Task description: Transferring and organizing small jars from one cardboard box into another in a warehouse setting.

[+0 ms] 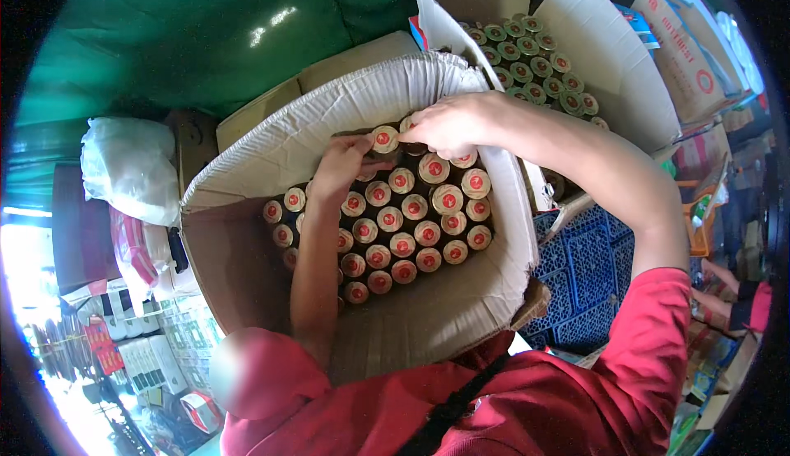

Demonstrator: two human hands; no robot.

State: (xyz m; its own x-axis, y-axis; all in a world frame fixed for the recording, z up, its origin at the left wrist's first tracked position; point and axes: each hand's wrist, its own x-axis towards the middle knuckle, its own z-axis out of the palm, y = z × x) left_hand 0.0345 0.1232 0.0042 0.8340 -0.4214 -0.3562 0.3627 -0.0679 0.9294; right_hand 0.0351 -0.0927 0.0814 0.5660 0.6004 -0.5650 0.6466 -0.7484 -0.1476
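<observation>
Before me stands a deep cardboard box (426,326) holding rows of upright containers with round, pale tops, each bearing a red emblem. Near the box's far side, my left hand (345,159) grips one container (385,139) between thumb and fingers, raised a little over the rows. My right hand (453,126) is just right of it, a fingertip at that container's edge. Beneath the right hand another container top (406,124) shows partly; whether the hand holds it is unclear. Both forearms cross over the box, and the left one hides part of the rows.
A second open carton (605,55) with green-topped containers adjoins at the upper right. Blue patterned plastic crates (586,264) lie below it. A plastic bag (126,166) is at the left, green sheeting (203,36) behind. Another person's arm (716,301) shows at far right.
</observation>
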